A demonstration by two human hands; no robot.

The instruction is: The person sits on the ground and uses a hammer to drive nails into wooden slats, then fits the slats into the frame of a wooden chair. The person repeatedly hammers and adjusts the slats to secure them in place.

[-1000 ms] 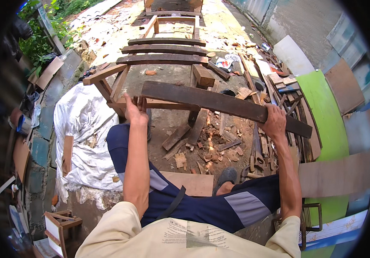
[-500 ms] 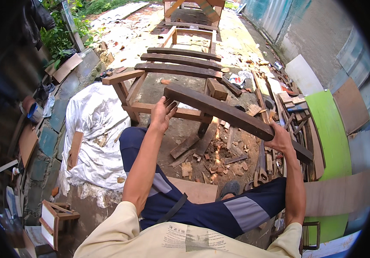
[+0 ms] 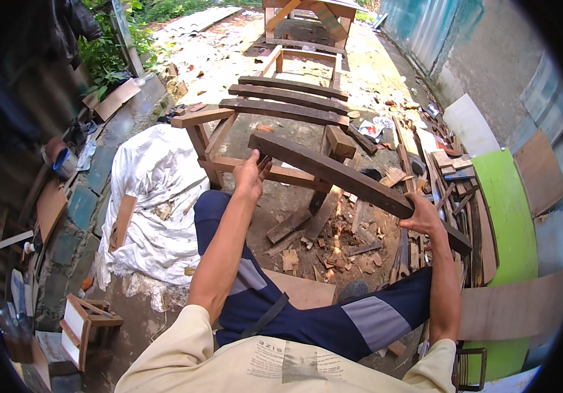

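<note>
Frame (image 3: 291,175) straight ahead, likely blocking forward swing. Sheet (image 3: 150,177) heaped to left. Plank (image 3: 334,170) held up before frame; looks stiff, sturdy, fairly heavy; best taken near both ends. Right hand (image 3: 423,216) wraps it near right end; left hand (image 3: 250,177) touches left end, whether gripping unclear. Scraps (image 3: 364,247) lie below, possibly poor footing.

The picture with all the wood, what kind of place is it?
Probably an outdoor woodworking spot: there's a slatted wooden frame, a dark plank being held, and scattered wood scraps.
</note>
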